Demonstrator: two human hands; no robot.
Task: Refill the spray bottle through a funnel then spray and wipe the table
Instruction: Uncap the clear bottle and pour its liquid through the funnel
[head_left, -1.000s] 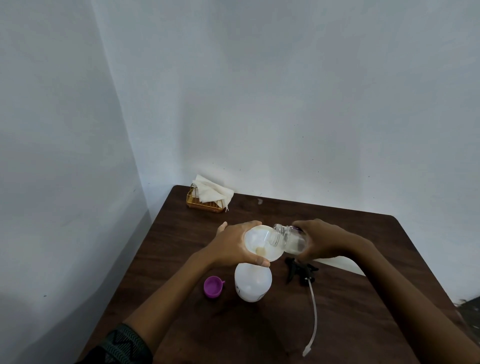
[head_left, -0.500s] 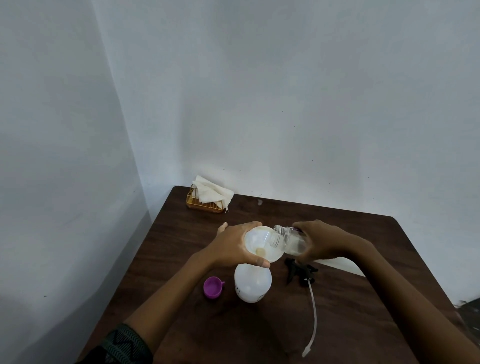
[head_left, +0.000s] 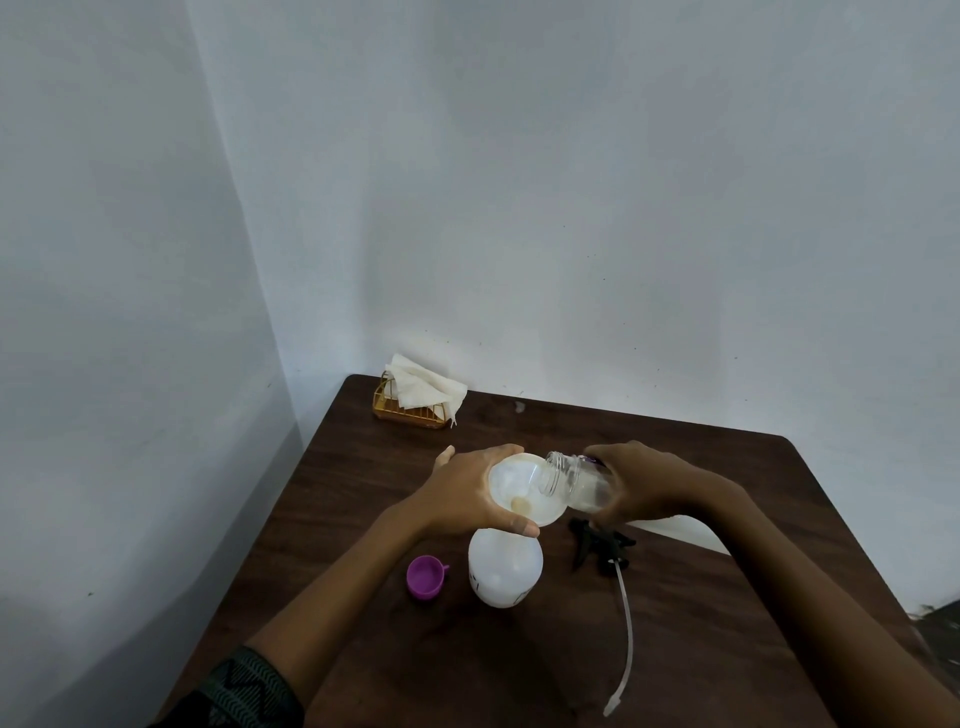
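A white translucent spray bottle (head_left: 505, 570) stands upright on the dark wooden table (head_left: 691, 654), with a white funnel (head_left: 524, 491) set in its neck. My left hand (head_left: 465, 496) grips the funnel's rim. My right hand (head_left: 641, 486) holds a clear small bottle (head_left: 574, 478), tipped almost flat with its open mouth over the funnel bowl. The black spray trigger head (head_left: 602, 545) with its long white dip tube (head_left: 626, 634) lies on the table to the right of the spray bottle. A purple cap (head_left: 425, 577) rests left of the bottle.
A golden wire holder with white napkins (head_left: 423, 397) sits at the table's far left corner, against the walls. A white flat object (head_left: 685, 532) lies partly hidden behind my right forearm. White walls close in the table's left and back.
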